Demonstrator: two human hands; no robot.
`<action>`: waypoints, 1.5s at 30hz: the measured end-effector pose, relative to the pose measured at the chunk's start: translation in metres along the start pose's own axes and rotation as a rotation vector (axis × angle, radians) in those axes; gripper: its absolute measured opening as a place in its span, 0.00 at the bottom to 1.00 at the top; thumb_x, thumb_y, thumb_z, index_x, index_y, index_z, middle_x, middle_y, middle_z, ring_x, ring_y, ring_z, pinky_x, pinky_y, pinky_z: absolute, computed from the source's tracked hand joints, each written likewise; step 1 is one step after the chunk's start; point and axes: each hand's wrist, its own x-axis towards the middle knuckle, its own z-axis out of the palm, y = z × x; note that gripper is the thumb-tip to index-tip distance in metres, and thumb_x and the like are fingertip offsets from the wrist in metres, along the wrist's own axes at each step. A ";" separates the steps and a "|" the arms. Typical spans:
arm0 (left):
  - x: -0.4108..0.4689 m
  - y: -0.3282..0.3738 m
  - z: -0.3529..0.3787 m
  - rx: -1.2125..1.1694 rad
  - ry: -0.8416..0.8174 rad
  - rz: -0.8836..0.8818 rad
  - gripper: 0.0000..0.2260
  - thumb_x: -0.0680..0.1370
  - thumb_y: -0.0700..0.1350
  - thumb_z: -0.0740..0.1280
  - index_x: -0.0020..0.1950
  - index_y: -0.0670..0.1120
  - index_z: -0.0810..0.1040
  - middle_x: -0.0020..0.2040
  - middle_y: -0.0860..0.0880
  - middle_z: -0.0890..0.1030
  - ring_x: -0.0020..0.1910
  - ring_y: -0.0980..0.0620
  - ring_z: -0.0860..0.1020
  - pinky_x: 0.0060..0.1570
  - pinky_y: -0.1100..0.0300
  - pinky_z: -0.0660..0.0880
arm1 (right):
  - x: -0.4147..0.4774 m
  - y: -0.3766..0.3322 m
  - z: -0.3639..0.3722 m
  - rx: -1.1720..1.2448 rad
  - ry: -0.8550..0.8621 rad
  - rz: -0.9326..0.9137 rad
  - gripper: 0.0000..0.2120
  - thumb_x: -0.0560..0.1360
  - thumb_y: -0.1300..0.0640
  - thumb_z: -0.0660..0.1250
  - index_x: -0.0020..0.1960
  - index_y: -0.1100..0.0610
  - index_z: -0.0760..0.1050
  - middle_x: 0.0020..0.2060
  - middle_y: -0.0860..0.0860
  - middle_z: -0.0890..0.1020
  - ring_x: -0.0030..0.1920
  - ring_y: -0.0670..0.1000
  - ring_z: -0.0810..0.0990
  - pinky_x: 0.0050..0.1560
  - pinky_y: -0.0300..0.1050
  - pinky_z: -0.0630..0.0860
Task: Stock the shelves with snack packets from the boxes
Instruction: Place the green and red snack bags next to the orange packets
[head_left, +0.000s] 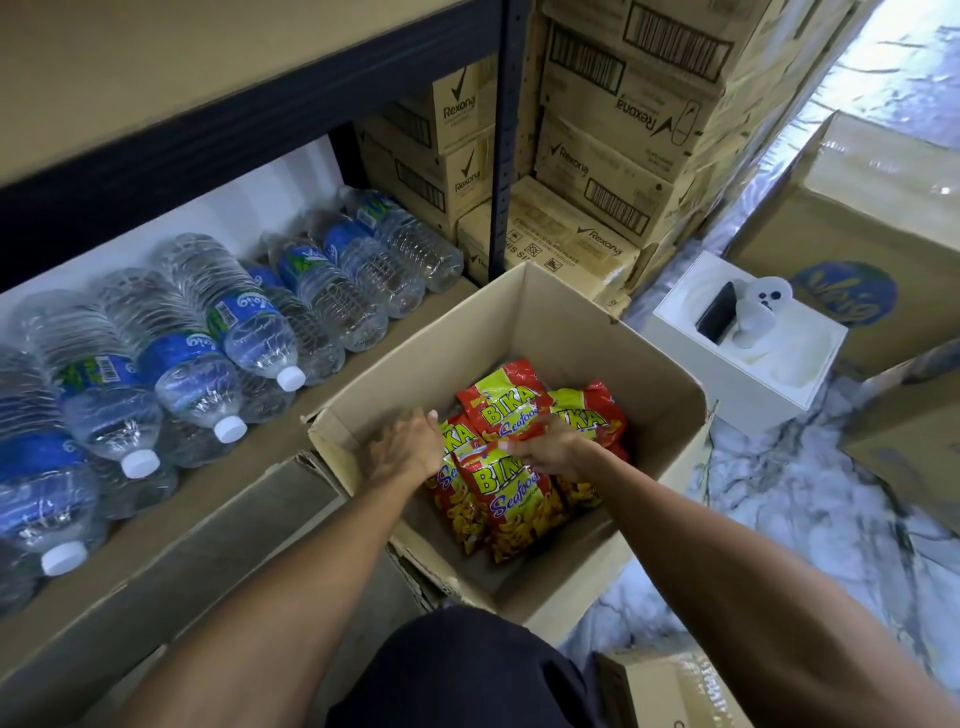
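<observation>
Red-yellow Bika snack packets (511, 462) lying overlapped flat inside open cardboard box (644, 364) on floor.

Red-and-yellow snack packets (511, 488) with blue lettering; brown cardboard box (545, 322); clear bottles (218, 332), blue labels, white caps

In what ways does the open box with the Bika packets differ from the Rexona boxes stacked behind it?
The open box has its top open and shows red and yellow snack packets inside; the Rexona boxes are closed. The open box stands by itself; the Rexona boxes are stacked. Its visible walls are plain; theirs carry logos and barcodes. Both are brown cardboard.
</observation>
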 end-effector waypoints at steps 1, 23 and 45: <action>0.000 -0.001 0.000 -0.003 0.011 -0.006 0.22 0.85 0.55 0.46 0.68 0.46 0.70 0.67 0.41 0.75 0.66 0.39 0.72 0.62 0.45 0.68 | -0.001 0.000 0.003 -0.072 -0.002 -0.013 0.50 0.59 0.44 0.82 0.73 0.57 0.62 0.60 0.56 0.79 0.59 0.56 0.80 0.62 0.54 0.78; 0.052 0.019 0.064 -0.266 -0.473 -0.316 0.31 0.84 0.58 0.53 0.79 0.38 0.57 0.79 0.39 0.58 0.77 0.40 0.61 0.74 0.51 0.62 | 0.000 -0.001 -0.011 0.103 0.633 -0.048 0.32 0.72 0.43 0.75 0.66 0.54 0.63 0.61 0.58 0.78 0.64 0.63 0.75 0.67 0.61 0.70; 0.015 0.023 0.020 -0.703 -0.173 -0.203 0.21 0.69 0.42 0.80 0.60 0.42 0.80 0.58 0.44 0.83 0.54 0.47 0.82 0.56 0.54 0.78 | -0.034 -0.004 -0.014 0.365 0.571 -0.030 0.27 0.72 0.40 0.74 0.48 0.65 0.74 0.45 0.56 0.78 0.46 0.56 0.75 0.49 0.47 0.72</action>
